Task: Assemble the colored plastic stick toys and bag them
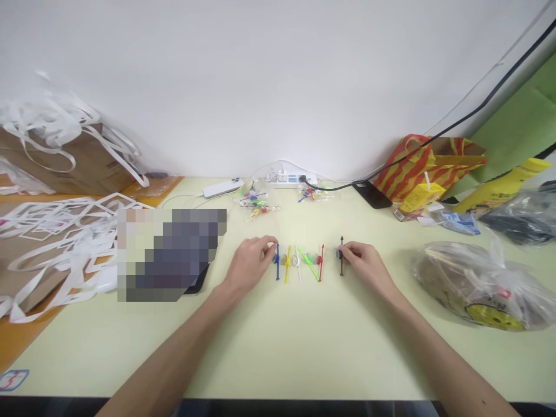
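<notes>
Fingertips of left hand [252, 262] pinch blue stick [277, 263]; right hand [362, 263] pinches black stick [341, 256]. Disc under each grip half hidden; pixelated block [169, 255] masks bench [278, 341] items.

Left hand [251, 262] and right hand [365, 263]: bare, no rings, watches or gloves. Both forearms unsleeved to frame edge.

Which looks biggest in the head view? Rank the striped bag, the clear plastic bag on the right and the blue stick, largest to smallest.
1. Clear plastic bag, though it lies nearer the camera, which may flatter it.
2. Striped bag, looks close in size, so these two are unsure.
3. Blue stick, by far the smallest, at the left hand.
</notes>
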A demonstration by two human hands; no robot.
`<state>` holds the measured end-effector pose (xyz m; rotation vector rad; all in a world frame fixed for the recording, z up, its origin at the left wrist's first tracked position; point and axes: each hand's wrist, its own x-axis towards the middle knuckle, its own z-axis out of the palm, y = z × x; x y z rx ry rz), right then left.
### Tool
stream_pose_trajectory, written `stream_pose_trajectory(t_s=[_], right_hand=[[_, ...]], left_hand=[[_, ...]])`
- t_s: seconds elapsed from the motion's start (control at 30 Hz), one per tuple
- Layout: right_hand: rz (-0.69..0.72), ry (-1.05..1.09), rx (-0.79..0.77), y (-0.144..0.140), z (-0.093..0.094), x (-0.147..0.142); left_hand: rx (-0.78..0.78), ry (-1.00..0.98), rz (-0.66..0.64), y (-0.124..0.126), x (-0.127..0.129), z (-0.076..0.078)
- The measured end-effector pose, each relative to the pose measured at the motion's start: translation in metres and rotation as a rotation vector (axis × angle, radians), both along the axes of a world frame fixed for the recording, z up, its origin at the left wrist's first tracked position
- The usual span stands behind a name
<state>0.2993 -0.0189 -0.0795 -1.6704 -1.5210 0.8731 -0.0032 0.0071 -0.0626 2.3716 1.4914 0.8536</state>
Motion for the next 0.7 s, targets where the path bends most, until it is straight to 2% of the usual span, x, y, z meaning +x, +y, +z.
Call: stream_pose_trajectory(t_s=[0.1,0.23,0.47,0.57,0.7], right_hand=[[-0.003,-0.071,0.010,-0.002,-0.002,-0.004],[0.003,-0.148,0.032,-0.003,0.000,-0.006],[-0.026,-0.156,0.050,-0.002,-0.003,-0.006],[-0.075,-0.223,0.091,-0.003,-0.002,-0.006],[-0.057,-0.226,0.103,-0.005,0.001,-0.007]], left_hand=[[-0.053,0.019,-0.022,-0.006,0.007,-0.004],[-0.076,-0.013,-0.115,-0.013,0.016,-0.003],[-0.100,-0.029,-0.246,-0.015,0.021,-0.003],[-0.102,-0.030,-0.226,-0.015,0.021,-0.004],[-0.103,-0.003,-0.139,-0.015,0.020,-0.004]])
